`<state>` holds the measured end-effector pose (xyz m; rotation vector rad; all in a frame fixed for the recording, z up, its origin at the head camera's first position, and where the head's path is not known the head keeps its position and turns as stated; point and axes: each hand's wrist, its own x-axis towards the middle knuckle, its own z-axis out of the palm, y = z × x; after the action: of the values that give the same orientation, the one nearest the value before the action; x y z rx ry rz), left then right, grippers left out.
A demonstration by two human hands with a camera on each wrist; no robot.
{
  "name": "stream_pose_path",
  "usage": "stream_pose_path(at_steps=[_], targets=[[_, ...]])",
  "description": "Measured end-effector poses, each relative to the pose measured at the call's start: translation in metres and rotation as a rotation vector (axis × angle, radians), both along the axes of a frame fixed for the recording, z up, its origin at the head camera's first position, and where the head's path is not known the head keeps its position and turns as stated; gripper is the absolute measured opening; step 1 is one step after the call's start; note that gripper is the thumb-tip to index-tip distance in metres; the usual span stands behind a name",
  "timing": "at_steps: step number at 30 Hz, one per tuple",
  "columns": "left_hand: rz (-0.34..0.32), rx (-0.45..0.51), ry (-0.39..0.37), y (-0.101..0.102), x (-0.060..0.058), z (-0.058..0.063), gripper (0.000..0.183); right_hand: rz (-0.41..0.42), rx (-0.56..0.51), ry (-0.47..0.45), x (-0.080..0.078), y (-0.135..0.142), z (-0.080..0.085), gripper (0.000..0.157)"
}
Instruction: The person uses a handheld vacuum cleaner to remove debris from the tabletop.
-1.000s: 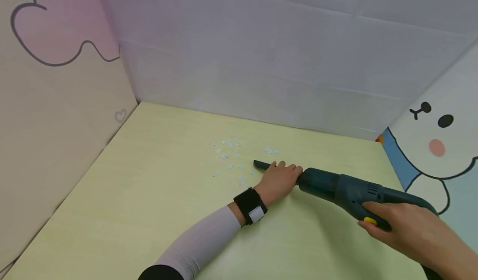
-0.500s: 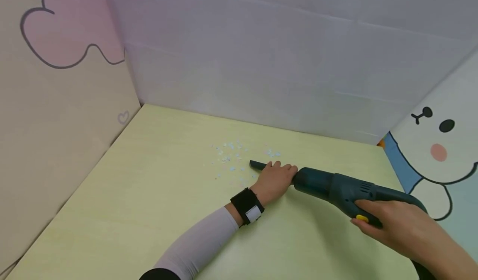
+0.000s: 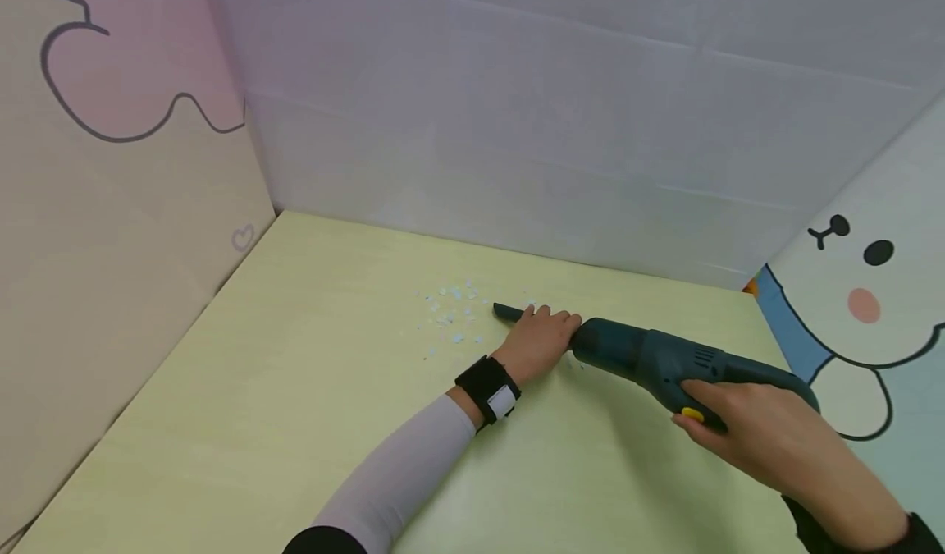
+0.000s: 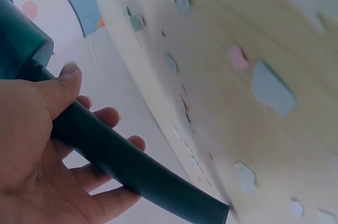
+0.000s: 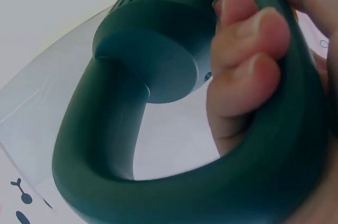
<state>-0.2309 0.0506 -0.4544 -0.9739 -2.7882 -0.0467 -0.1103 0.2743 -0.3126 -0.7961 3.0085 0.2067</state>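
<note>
A dark green handheld vacuum cleaner (image 3: 664,361) slants over the table, its narrow nozzle (image 3: 506,312) pointing left. My right hand (image 3: 768,431) grips the loop handle (image 5: 253,182); in the right wrist view the fingers wrap round it. The left hand (image 3: 537,345) holds the nozzle tube just ahead of the body. From the left wrist view, thumb and fingers curl about the tube (image 4: 121,152), and its tip is close to the tabletop. Small pale paper scraps (image 3: 458,338) lie scattered left of the nozzle, and a pink scrap (image 4: 238,57) shows among them.
The pale yellow table (image 3: 295,373) is bounded by a white back panel (image 3: 517,127). A beige and pink panel (image 3: 133,209) stands at the left, and a panel with a cartoon face (image 3: 878,291) at the right.
Both hands and the vacuum cleaner have shifted left and slightly away from me. The nozzle and left hand now lie over where scraps on the right of the scatter showed before.
</note>
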Motion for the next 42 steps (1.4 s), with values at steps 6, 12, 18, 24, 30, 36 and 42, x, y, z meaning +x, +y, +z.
stream_pose_path(at_steps=[6,12,18,24,30,36,42], targets=[[0.012,-0.007,-0.008,-0.003,-0.01,-0.002,0.029,0.001,0.0,0.003,-0.007,-0.006,-0.003,0.034],[0.023,-0.01,-0.019,-0.006,-0.014,-0.003,0.03,0.0,0.005,0.002,-0.01,-0.008,-0.005,0.035],[0.029,-0.004,-0.056,-0.009,-0.011,0.0,0.031,0.002,0.004,0.0,-0.011,-0.008,-0.005,0.037],[0.035,-0.017,-0.066,-0.012,-0.008,0.0,0.031,0.016,-0.016,0.012,-0.011,-0.007,-0.006,0.037],[0.04,-0.019,-0.063,-0.014,-0.006,0.001,0.031,0.019,-0.023,0.009,-0.011,-0.008,-0.007,0.037],[0.038,-0.028,-0.05,-0.015,-0.004,-0.002,0.03,0.025,-0.025,-0.001,-0.011,-0.008,-0.006,0.034],[0.044,-0.035,-0.048,-0.017,-0.002,-0.003,0.03,0.017,-0.024,-0.04,-0.01,-0.009,-0.005,0.034]])
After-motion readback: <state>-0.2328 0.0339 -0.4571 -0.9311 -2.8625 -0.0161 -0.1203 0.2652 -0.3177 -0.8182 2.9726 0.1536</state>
